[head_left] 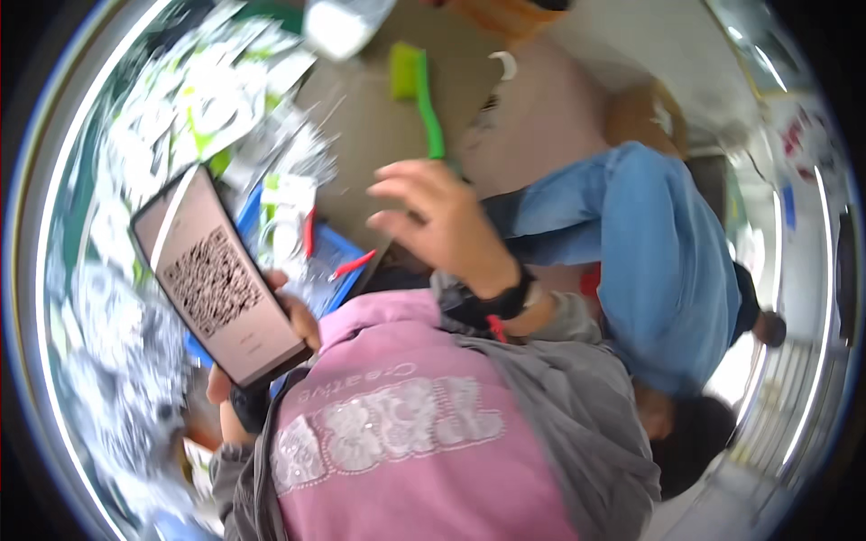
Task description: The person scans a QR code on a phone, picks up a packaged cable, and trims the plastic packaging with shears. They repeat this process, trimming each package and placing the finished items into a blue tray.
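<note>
A smartphone [221, 279] with a square black-and-white code on its pale screen is gripped in my left hand [301, 317], whose fingers wrap round its edges. My right hand [442, 216] is raised in front of my chest, with its fingers apart, slightly bent and holding nothing. A dark band circles the right wrist. Just beyond that hand lies a green-handled brush [426, 104] with a yellow-green head. Partly behind the phone, a blue tray [341, 242] holds white-and-green packets and a tool with red handles [354, 263], whose kind I cannot make out.
Heaped white and green packages [216, 99] fill the left side, with clear plastic bags [126, 361] nearer me. A whitish container [345, 25] stands at the far edge. To the right, a person in blue jeans [663, 261] is close beside me. A brown carton [645, 117] sits beyond.
</note>
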`<action>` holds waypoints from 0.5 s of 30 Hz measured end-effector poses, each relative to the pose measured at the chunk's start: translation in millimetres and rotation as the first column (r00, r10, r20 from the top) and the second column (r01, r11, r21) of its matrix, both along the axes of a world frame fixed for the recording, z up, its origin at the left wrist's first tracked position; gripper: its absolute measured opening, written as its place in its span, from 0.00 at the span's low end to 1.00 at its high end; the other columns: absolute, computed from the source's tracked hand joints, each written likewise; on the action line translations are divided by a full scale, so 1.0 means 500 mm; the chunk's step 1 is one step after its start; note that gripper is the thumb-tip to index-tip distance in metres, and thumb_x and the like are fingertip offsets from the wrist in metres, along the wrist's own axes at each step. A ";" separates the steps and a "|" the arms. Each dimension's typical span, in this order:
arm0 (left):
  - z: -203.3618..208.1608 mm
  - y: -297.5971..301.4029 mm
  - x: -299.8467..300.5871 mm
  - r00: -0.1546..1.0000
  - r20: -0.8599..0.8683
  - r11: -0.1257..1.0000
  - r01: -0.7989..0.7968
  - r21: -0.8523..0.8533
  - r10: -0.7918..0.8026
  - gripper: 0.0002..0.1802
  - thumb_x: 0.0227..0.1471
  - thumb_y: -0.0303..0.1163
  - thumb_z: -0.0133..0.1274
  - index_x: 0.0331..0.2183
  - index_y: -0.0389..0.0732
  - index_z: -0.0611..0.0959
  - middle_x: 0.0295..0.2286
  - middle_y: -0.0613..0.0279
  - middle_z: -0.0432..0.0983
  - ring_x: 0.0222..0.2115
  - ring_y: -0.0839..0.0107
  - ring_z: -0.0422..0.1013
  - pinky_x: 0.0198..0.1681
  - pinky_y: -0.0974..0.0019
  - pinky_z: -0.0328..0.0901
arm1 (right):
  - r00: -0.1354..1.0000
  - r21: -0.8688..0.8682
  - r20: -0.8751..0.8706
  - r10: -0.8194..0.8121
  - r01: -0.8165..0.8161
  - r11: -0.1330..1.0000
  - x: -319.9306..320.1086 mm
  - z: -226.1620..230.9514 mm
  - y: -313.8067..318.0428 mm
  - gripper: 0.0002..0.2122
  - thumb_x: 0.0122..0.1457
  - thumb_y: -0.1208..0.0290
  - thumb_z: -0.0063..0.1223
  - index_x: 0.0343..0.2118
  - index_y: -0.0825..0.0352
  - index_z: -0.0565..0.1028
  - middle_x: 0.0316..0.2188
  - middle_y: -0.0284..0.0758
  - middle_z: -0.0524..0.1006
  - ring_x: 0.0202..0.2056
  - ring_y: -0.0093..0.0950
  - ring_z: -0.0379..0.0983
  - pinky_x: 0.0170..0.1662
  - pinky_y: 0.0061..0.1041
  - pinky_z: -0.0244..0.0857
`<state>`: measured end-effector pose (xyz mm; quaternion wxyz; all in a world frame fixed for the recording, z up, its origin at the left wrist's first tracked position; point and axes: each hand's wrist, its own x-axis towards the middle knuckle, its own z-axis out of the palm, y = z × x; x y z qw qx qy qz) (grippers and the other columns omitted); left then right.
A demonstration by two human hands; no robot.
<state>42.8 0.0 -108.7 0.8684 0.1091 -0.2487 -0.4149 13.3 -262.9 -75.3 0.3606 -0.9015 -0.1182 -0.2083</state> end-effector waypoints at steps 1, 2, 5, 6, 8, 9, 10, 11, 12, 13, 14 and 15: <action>0.007 0.000 -0.005 1.000 0.009 1.000 -0.019 -0.014 0.019 0.70 0.20 0.50 0.74 0.59 0.32 0.52 0.40 0.38 0.69 0.41 0.49 0.69 0.44 0.57 0.65 | 0.998 0.035 -0.028 0.054 -0.053 0.998 -0.001 -0.002 -0.005 0.11 0.50 0.68 0.60 0.35 0.66 0.75 0.39 0.38 0.74 0.42 0.38 0.71 0.45 0.32 0.65; 0.007 0.009 -0.022 0.997 -0.015 0.997 -0.070 0.018 0.070 0.70 0.20 0.50 0.74 0.59 0.32 0.52 0.40 0.38 0.69 0.41 0.49 0.69 0.44 0.57 0.65 | 0.996 0.057 -0.062 0.062 -0.058 0.997 0.000 -0.006 -0.007 0.11 0.50 0.68 0.60 0.35 0.66 0.75 0.40 0.39 0.74 0.42 0.38 0.71 0.45 0.31 0.65; 0.008 0.007 -0.027 0.988 -0.116 0.995 -0.101 0.015 0.102 0.69 0.21 0.49 0.74 0.58 0.29 0.54 0.40 0.36 0.69 0.41 0.48 0.69 0.44 0.58 0.65 | 0.987 0.090 -0.122 0.102 -0.092 0.992 0.019 -0.022 -0.003 0.12 0.50 0.67 0.60 0.36 0.67 0.75 0.41 0.39 0.74 0.42 0.38 0.71 0.45 0.30 0.65; 0.007 0.010 -0.031 0.984 -0.114 0.991 -0.131 0.030 0.134 0.69 0.21 0.49 0.74 0.58 0.29 0.54 0.40 0.36 0.69 0.41 0.48 0.69 0.44 0.58 0.65 | 0.981 0.106 -0.147 0.129 -0.114 0.988 0.021 -0.031 0.006 0.12 0.51 0.67 0.60 0.36 0.67 0.75 0.41 0.40 0.74 0.42 0.38 0.71 0.45 0.30 0.64; 0.001 0.012 -0.038 0.975 -0.148 0.986 -0.160 0.044 0.165 0.69 0.20 0.49 0.75 0.57 0.28 0.54 0.40 0.36 0.69 0.41 0.49 0.69 0.44 0.59 0.65 | 0.970 0.127 -0.167 0.178 -0.158 0.979 0.032 -0.043 0.024 0.13 0.51 0.67 0.60 0.37 0.67 0.75 0.41 0.40 0.74 0.43 0.38 0.71 0.45 0.30 0.64; -0.001 0.012 -0.039 0.970 -0.166 0.984 -0.172 0.047 0.177 0.69 0.19 0.48 0.75 0.57 0.27 0.55 0.40 0.36 0.69 0.41 0.49 0.69 0.44 0.59 0.65 | 0.963 0.140 -0.180 0.203 -0.179 0.974 0.039 -0.046 0.033 0.12 0.51 0.68 0.60 0.37 0.68 0.75 0.41 0.40 0.74 0.43 0.38 0.71 0.45 0.30 0.64; -0.004 0.011 -0.038 0.966 -0.163 0.980 -0.193 0.052 0.199 0.69 0.19 0.48 0.75 0.57 0.27 0.55 0.40 0.36 0.69 0.41 0.49 0.69 0.44 0.59 0.65 | 0.955 0.154 -0.194 0.226 -0.198 0.968 0.047 -0.049 0.040 0.12 0.50 0.68 0.60 0.37 0.68 0.75 0.41 0.40 0.74 0.43 0.38 0.71 0.45 0.30 0.64; -0.007 0.012 -0.035 0.971 -0.154 0.983 -0.178 0.053 0.185 0.69 0.18 0.48 0.75 0.57 0.28 0.55 0.40 0.37 0.69 0.41 0.50 0.69 0.44 0.59 0.64 | 0.945 0.165 -0.204 0.254 -0.222 0.961 0.056 -0.053 0.049 0.12 0.50 0.69 0.60 0.37 0.68 0.75 0.41 0.41 0.74 0.43 0.38 0.71 0.45 0.30 0.64; -0.010 0.013 -0.031 0.974 -0.147 0.985 -0.164 0.055 0.171 0.69 0.17 0.48 0.75 0.57 0.28 0.55 0.40 0.38 0.69 0.41 0.50 0.69 0.45 0.60 0.64 | 0.939 0.169 -0.200 0.281 -0.250 0.954 0.066 -0.056 0.054 0.12 0.50 0.69 0.60 0.37 0.68 0.75 0.41 0.41 0.74 0.43 0.38 0.71 0.45 0.30 0.64; -0.006 0.019 -0.029 0.976 -0.133 0.985 -0.163 0.062 0.170 0.70 0.16 0.47 0.75 0.57 0.28 0.56 0.41 0.39 0.69 0.42 0.51 0.69 0.45 0.60 0.64 | 0.933 0.144 -0.221 0.285 -0.258 0.955 0.077 -0.055 0.058 0.12 0.50 0.70 0.59 0.37 0.68 0.75 0.41 0.41 0.74 0.43 0.38 0.71 0.46 0.30 0.64; 0.013 0.034 -0.038 0.969 -0.181 0.977 -0.140 0.160 0.169 0.70 0.16 0.47 0.75 0.57 0.28 0.56 0.41 0.41 0.69 0.42 0.54 0.69 0.46 0.60 0.63 | 0.920 0.139 -0.228 0.319 -0.293 0.946 0.088 -0.054 0.070 0.11 0.50 0.71 0.59 0.37 0.68 0.75 0.41 0.41 0.74 0.43 0.37 0.71 0.46 0.30 0.64; 0.034 0.044 -0.048 0.955 -0.235 0.959 -0.120 0.255 0.182 0.70 0.15 0.47 0.75 0.57 0.28 0.56 0.42 0.43 0.69 0.43 0.56 0.69 0.47 0.60 0.62 | 0.904 0.136 -0.235 0.358 -0.334 0.933 0.098 -0.051 0.082 0.11 0.50 0.72 0.58 0.37 0.68 0.75 0.41 0.41 0.74 0.44 0.37 0.71 0.46 0.30 0.64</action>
